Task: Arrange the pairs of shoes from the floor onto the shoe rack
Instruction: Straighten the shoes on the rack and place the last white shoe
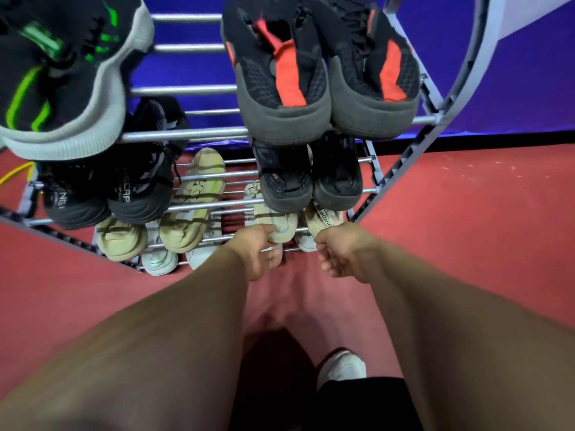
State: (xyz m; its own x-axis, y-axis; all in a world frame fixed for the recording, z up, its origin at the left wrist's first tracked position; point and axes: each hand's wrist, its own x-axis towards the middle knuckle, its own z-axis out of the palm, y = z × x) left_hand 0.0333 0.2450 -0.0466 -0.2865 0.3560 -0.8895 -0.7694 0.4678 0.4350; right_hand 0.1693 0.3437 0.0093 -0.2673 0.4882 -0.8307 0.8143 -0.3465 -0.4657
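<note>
The left beige shoe (281, 223) and the right beige shoe (325, 216) sit side by side on a low tier at the right of the shoe rack (186, 133), heels toward the near side. The left hand (256, 251) curls its fingers on the left heel. The right hand (340, 251) is curled at the other heel; whether it pinches, I cannot tell. This looks like the placing step: next, seat both shoes squarely on the rails and let go. A black-and-red pair (311, 88) fills the top tier above.

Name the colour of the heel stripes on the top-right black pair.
Orange-red heel stripes on the black pair; the head view shows them best.
</note>
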